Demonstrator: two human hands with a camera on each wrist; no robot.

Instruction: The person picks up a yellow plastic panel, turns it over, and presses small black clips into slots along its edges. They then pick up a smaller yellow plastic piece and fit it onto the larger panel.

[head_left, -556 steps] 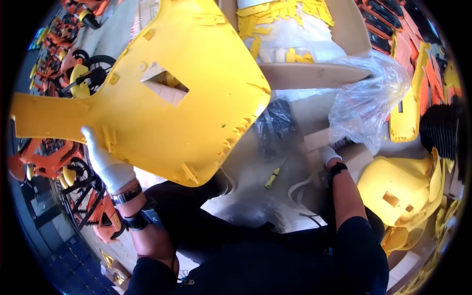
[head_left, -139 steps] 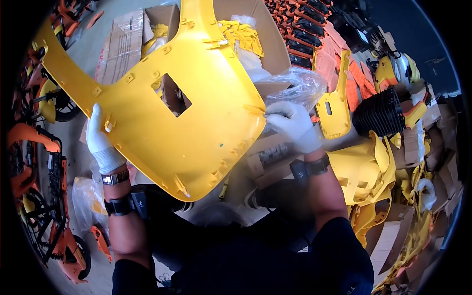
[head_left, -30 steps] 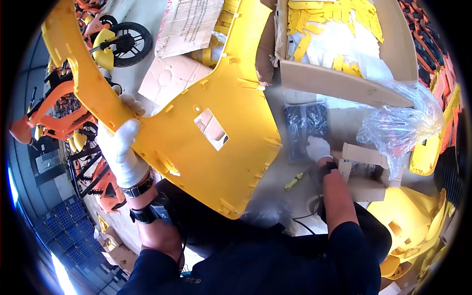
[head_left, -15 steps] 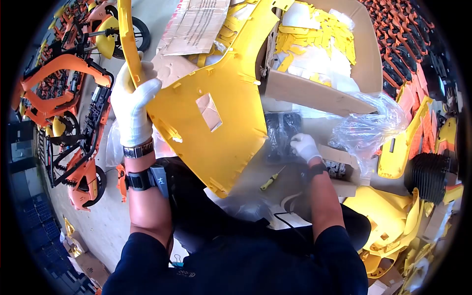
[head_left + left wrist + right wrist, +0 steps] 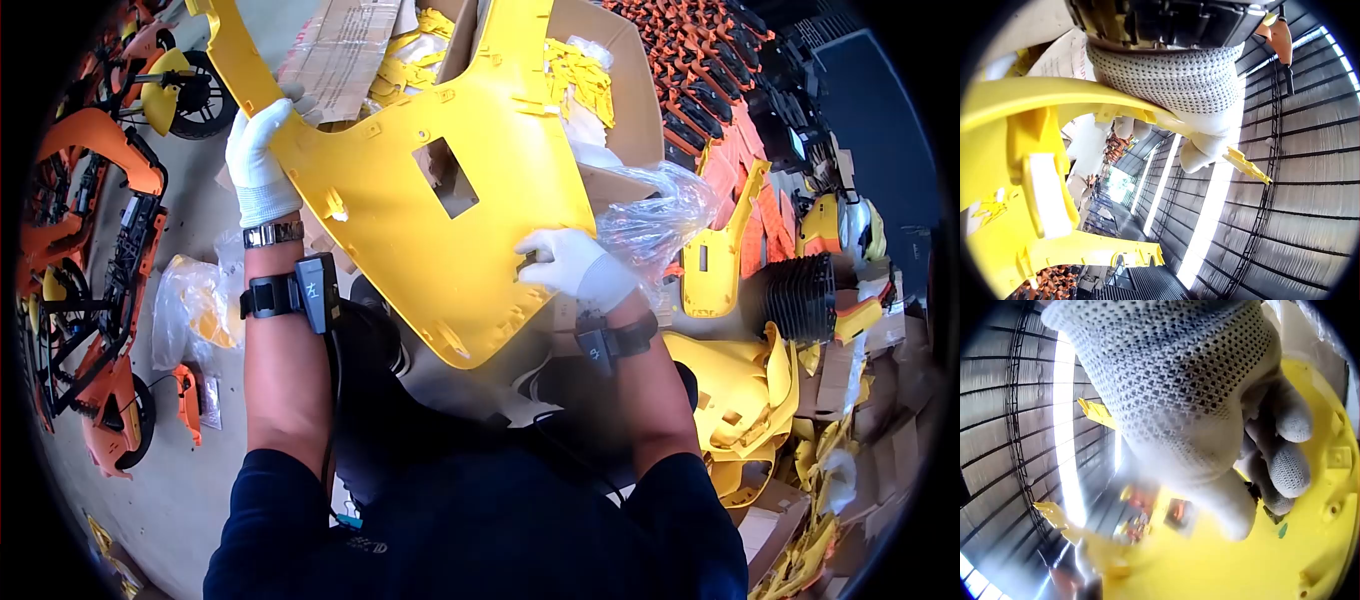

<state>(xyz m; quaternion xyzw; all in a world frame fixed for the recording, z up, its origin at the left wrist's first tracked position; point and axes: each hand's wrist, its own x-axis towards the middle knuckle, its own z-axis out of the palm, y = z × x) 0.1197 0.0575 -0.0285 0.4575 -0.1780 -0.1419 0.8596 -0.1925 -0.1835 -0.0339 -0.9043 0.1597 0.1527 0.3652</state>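
Note:
A large yellow panel [image 5: 385,210] with a rectangular hole is held up in front of the body. My gloved left hand [image 5: 262,165] grips its left edge below the narrow upper arm; in the left wrist view, the fingers of that hand [image 5: 1175,84] curl round the yellow rim. Over the panel's lower right part is my gloved right hand [image 5: 578,265]. The right wrist view shows this hand [image 5: 1179,394] pinching a small dark piece [image 5: 1272,515] between thumb and curled fingers, close to the panel surface [image 5: 1285,569]. Glove and fingers hide most of that piece.
Behind the panel stands a carton [image 5: 635,110] of small yellow parts. Clear plastic wrap [image 5: 665,215] lies right of it. More yellow panels [image 5: 730,390] and a black ribbed stack [image 5: 795,300] are at the right; orange frames [image 5: 100,140] stand at the left.
My right hand has come up from beside the black plastic bag on the floor to the panel's face. The panel, still gripped by my left hand, sits slightly higher and faces me more squarely.

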